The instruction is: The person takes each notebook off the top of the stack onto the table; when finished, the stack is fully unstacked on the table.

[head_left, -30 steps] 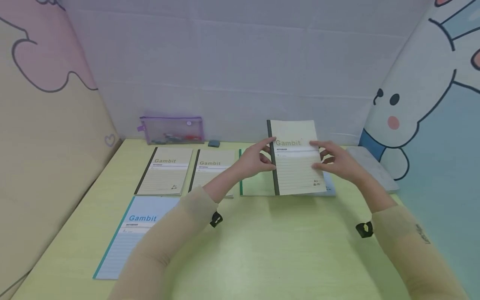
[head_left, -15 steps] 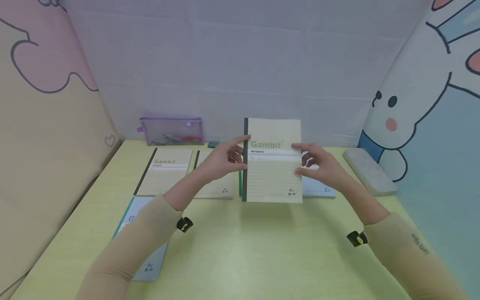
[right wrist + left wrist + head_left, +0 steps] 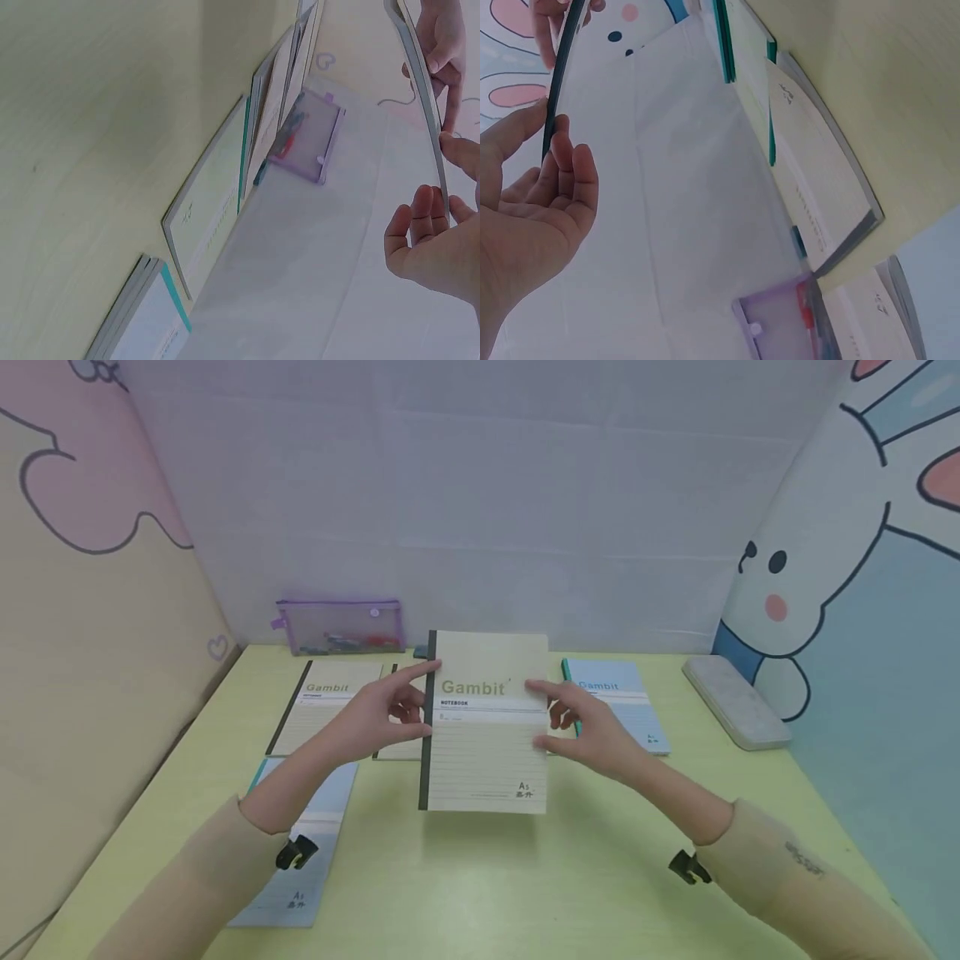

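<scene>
Raised above the table, a cream Gambit notebook with a dark spine faces me upright. My left hand pinches its spine edge between thumb and fingers. On the opposite edge, my right hand pinches with thumb and fingers. Behind it lie a cream notebook on the left, another cream notebook mostly covered, and a blue notebook on the right. The head view mostly hides a pale green notebook, which the right wrist view shows. Another blue notebook lies front left, partly under my left forearm.
A see-through purple pencil pouch with pens inside leans at the back wall. Beside it sits a small dark blue block, partly covered. A grey oblong case lies at the table's right edge.
Both hands have carried the cream notebook left and closer to me, away from the back right. The blue notebook there is now uncovered; the second cream notebook is more hidden.
</scene>
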A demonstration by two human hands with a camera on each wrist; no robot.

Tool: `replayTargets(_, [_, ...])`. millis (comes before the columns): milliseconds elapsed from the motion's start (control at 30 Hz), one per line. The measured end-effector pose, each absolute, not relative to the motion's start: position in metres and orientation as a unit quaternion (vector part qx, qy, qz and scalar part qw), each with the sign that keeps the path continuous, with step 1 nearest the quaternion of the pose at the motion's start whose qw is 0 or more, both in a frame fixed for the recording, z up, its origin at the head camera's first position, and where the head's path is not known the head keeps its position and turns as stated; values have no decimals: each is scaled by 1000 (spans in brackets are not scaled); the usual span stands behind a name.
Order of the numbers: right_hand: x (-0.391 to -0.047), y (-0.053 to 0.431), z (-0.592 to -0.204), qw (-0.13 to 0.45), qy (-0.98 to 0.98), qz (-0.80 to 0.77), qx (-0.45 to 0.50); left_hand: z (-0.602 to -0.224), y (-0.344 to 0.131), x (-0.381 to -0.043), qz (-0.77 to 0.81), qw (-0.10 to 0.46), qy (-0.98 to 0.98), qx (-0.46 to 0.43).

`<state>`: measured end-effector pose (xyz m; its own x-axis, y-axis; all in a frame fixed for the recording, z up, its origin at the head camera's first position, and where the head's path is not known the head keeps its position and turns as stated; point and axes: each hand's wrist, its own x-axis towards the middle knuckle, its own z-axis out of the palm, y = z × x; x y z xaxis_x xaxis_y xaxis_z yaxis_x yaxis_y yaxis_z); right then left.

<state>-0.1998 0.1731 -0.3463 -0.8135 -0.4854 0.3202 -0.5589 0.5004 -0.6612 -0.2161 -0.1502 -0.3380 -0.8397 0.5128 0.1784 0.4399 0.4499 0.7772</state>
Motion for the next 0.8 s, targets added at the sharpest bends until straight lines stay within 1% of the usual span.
replayTargets(400, [-179, 131, -372, -32, -869, 383, 312, -369, -192, -194, 406, 88, 874, 250])
replayTargets(633, [-177, 107, -403, -92, -872, 377, 299, -394, -214, -190, 402, 125, 866, 271])
replayTargets(800, [-177, 92, -426, -125, -871, 368, 299, -414, -226, -188, 395, 154, 867, 262])
